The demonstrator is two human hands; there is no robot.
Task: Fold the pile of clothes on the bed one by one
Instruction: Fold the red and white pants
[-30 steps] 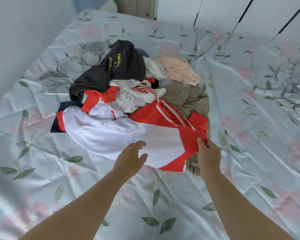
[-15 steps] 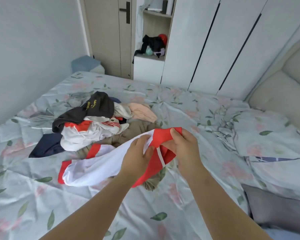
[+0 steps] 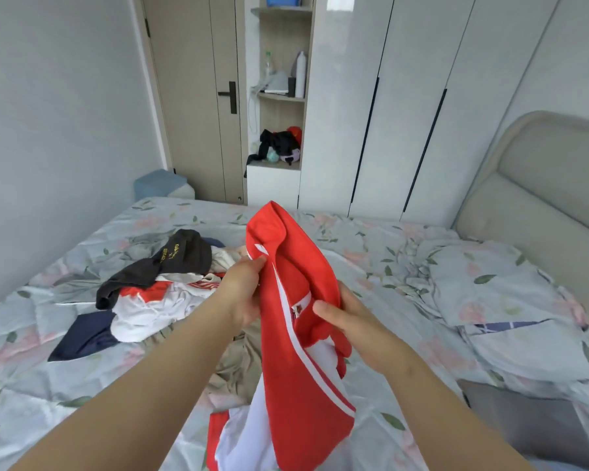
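A red and white jacket (image 3: 296, 334) hangs in the air in front of me, its white lower part trailing onto the bed (image 3: 371, 253). My left hand (image 3: 244, 294) pinches its left edge near the white zipper line. My right hand (image 3: 351, 321) grips the red fabric on the right side, thumb beside the zipper pull. The pile of clothes (image 3: 157, 287) lies on the bed to the left: a black garment with yellow lettering on top, red-and-white pieces, a navy piece at the front. A khaki garment (image 3: 238, 358) lies under my arms.
A floral pillow (image 3: 497, 300) and a grey pillow (image 3: 531, 416) lie at the right by the padded headboard (image 3: 541, 185). White wardrobes (image 3: 405, 113), a shelf niche and a door (image 3: 201, 96) stand behind the bed. A wall runs along the left side.
Both hands lifted the red and white jacket off the pile and raised it upright. My view tilted up from the bed to the room. My hands moved apart along the zipper.
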